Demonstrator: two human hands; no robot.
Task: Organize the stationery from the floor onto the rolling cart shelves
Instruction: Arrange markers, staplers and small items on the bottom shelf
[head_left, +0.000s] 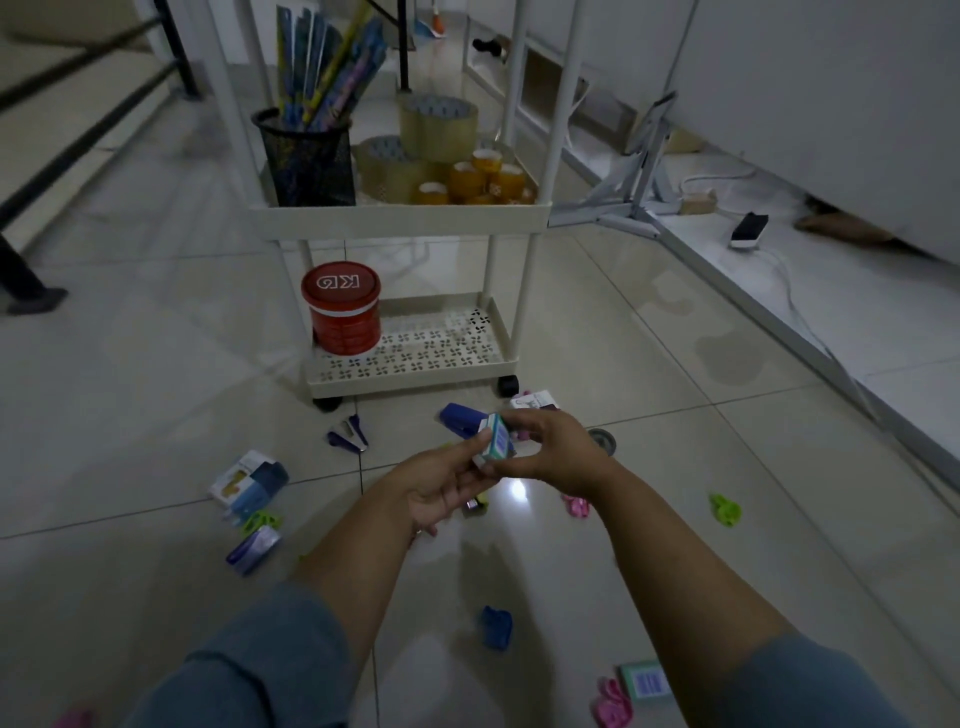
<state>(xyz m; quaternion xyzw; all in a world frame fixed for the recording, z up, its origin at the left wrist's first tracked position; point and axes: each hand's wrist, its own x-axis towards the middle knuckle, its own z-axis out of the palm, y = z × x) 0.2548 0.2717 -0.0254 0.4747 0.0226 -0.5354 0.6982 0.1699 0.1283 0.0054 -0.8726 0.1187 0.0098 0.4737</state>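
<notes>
Left grip: palm up, my thumb and fingers pinch the lower end of the box.
Right grip: fingers curl over the upper end of the same box, so both grips hold it.
Box: small, white and green with a blue patch. It is tilted and held in the air above the floor, near the front of the cart and on no shelf.
Cart: white, on dark wheels, just beyond my grips.
Upper shelf in view: a black mesh cup full of pens stands at the left. Big clear tape rolls are stacked to its right, with small amber rolls in front of them.
Bottom shelf: a red tin stands at its left end.
Floor by the cart: a blue stapler lies partly behind the box, and a staple remover lies to its left.
Floor at my left: a packaged item lies here, with a purple stapler nearer me.
Floor at my right: a green clip lies well apart from the rest.
Floor near me: a blue clip, a pink clip and a second green box, partly hidden by my right sleeve.
</notes>
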